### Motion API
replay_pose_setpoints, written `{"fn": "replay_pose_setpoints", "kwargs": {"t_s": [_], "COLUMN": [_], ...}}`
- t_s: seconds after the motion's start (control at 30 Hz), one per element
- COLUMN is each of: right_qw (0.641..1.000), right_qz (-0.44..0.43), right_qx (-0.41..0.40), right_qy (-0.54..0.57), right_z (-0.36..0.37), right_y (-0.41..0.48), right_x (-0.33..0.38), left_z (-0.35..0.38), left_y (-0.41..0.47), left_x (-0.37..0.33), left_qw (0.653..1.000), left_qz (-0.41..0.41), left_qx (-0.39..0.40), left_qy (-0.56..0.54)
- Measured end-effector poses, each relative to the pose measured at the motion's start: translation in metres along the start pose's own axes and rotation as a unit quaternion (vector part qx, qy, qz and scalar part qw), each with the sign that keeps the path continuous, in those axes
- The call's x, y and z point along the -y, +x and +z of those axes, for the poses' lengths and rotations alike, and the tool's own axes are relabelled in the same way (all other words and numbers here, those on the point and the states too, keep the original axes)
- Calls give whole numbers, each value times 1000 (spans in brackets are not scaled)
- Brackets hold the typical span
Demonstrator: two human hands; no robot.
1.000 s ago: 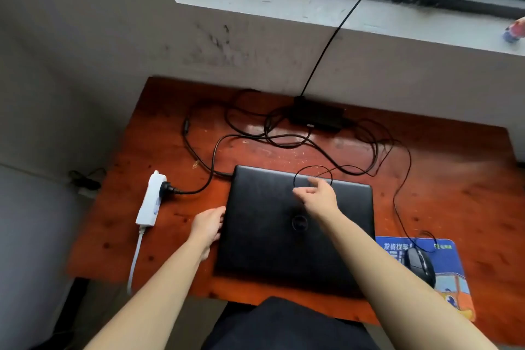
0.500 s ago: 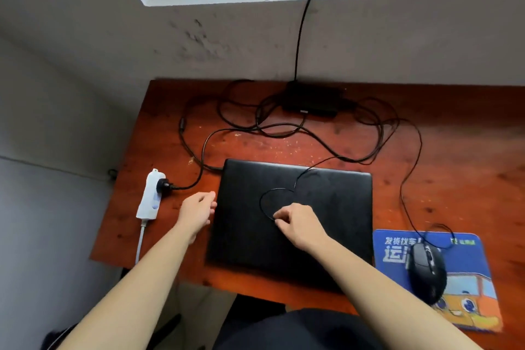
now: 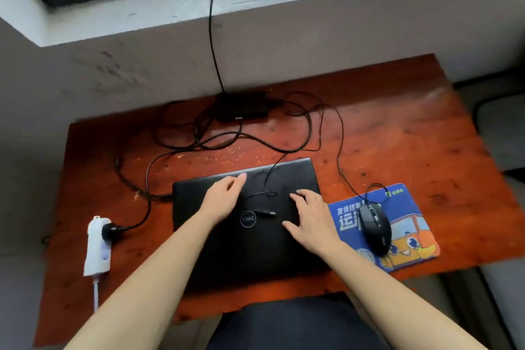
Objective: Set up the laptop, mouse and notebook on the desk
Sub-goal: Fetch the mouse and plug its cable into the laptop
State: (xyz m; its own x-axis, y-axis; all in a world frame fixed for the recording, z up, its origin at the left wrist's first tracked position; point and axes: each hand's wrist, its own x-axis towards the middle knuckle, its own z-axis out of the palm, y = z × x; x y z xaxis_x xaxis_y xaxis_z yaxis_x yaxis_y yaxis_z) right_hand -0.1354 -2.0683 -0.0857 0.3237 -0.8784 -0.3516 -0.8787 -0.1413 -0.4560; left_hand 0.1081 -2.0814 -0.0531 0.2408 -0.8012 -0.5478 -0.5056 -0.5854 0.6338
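A closed black laptop lies flat on the reddish wooden desk, near its front edge. My left hand rests on the lid's left half with fingers spread, holding nothing. Flat on the right half is my right hand, also empty. Between them the mouse's USB plug and a loop of thin cable lie loose on the lid. The black mouse sits on a blue cartoon mouse pad to the right of the laptop. No notebook is in view.
A black power brick with tangled cables sits at the desk's back edge below a grey window ledge. On the front left a white power strip holds a black plug. Grey wall surrounds the desk's left and back.
My right hand has let go of the mouse cable, whose plug now lies on the lid, and moved right. My left hand came from the laptop's left edge onto the lid.
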Motion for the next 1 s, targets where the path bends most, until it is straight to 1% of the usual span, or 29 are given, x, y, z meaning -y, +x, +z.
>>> {"fn": "replay_pose_setpoints", "kwargs": {"t_s": [0.07,0.1,0.17,0.2,0.23,0.3,0.37,0.43,0.5,0.57,0.67,0.73,0.8,0.9,1.0], "right_qw": [999,999,997,997,997,995,993,992,993,995,995,996,996,994,992], "right_qz": [32,49,69,74,79,96,115,124,108,76,45,44,52,81,100], "right_qx": [-11,-21,-25,-22,-16,-11,-12,-5,2,8,15,12,3,-21,-58], "right_qy": [7,12,19,13,8,3,-10,-23,-46,-71,-84,-79,-74,-65,-48], "right_z": [0,0,0,2,5,8,10,13,21,33,56,72,87,101,107], "right_y": [-6,-9,-16,-20,-23,-26,-24,-20,-14,-7,6,18,30,43,51], "right_x": [-4,-3,-4,-3,0,5,15,28,45,66,103,126,149,169,178], "left_z": [6,8,10,11,11,10,2,-11,-34,-59,-85,-94,-100,-102,-100], "left_y": [-9,-11,-9,-9,-9,-12,-16,-17,-16,-16,-24,-30,-35,-38,-36], "left_x": [1,1,2,3,5,14,30,53,81,111,150,172,192,209,218], "left_qw": [998,994,978,972,970,971,975,983,989,987,971,949,929,916,929], "left_qz": [36,64,138,161,173,169,144,85,-6,-67,-134,-183,-214,-237,-231], "left_qx": [43,57,54,55,59,53,10,-51,-111,-147,-164,-168,-172,-167,-169], "left_qy": [29,64,144,164,163,159,168,156,96,22,-111,-191,-247,-278,-235]}}
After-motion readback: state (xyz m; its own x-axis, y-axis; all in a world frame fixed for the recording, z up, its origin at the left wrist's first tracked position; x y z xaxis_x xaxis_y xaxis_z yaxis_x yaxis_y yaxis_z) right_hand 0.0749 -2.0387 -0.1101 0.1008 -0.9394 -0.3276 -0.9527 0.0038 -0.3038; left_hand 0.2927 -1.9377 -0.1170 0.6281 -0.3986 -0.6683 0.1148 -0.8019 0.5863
